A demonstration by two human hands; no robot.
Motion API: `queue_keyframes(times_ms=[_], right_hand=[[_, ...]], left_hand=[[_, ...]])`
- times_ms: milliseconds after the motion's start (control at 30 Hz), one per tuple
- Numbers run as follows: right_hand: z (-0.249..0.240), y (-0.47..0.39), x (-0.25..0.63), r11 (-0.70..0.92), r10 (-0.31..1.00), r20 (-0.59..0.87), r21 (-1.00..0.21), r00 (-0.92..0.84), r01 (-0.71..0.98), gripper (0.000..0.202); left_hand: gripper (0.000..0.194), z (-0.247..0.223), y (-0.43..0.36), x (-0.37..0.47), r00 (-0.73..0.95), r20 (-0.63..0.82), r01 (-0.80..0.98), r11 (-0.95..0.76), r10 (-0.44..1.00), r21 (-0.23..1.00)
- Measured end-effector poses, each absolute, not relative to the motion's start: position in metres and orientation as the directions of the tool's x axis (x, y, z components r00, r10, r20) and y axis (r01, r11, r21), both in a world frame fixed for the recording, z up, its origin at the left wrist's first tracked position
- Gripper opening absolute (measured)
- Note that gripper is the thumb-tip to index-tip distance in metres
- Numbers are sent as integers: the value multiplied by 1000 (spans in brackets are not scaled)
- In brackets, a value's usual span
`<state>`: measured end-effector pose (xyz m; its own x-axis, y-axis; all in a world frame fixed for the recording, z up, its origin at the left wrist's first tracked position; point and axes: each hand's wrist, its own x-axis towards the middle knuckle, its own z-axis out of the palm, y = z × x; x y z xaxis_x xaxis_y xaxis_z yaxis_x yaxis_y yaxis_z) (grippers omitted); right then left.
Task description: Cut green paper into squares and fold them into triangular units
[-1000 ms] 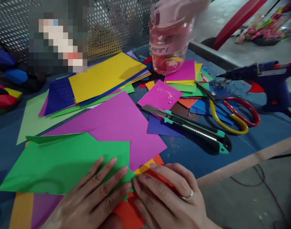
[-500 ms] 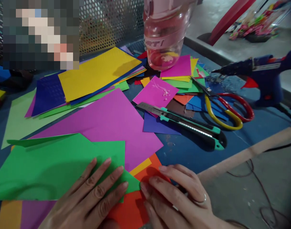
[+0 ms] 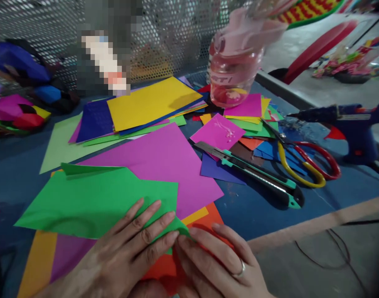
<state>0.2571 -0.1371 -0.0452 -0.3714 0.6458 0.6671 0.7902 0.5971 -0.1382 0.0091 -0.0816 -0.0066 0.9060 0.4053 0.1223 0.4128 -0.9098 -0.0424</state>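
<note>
A sheet of green paper, with a folded flap along its far edge, lies over purple paper and orange-red paper. My left hand rests on the green sheet, fingers outstretched and pressing its right part down. At the sheet's right corner, my right hand, with a ring on one finger, is closed with its fingertips pinching the slightly raised tip. Part of that grip is hidden behind the fingers. Beyond the hands lies a utility knife with its blade out.
Scissors with red and yellow handles lie right of the knife, near a blue glue gun. Behind stand a pink bottle and stacked coloured paper. Folded paper pieces sit at the left. The table edge runs along the right.
My view has shifted so that more of the left side shows. The green sheet's right corner now bends upward at my right fingertips, which have closed in towards my left hand.
</note>
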Motion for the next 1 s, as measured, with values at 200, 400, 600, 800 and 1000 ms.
queue_keyframes(times_ms=[200,400,600,800,1000], right_hand=[[-49,-135,259,619,636,674,-157,-375,769,21],[-49,-130,263,621,617,709,-173,-342,764,20],[-48,-126,273,682,573,668,-68,-475,728,27],[-52,-127,272,661,591,672,-87,-446,745,33],[-45,-126,272,679,575,660,-54,-484,732,34]], left_hand=[[59,1,-89,11,885,135,461,-881,446,-109],[69,16,-93,13,867,119,494,-864,483,-98],[66,14,-92,-1,879,122,467,-883,460,-36],[55,-5,-103,-27,785,213,584,-810,582,56],[45,-21,-103,-59,857,200,502,-857,475,-114]])
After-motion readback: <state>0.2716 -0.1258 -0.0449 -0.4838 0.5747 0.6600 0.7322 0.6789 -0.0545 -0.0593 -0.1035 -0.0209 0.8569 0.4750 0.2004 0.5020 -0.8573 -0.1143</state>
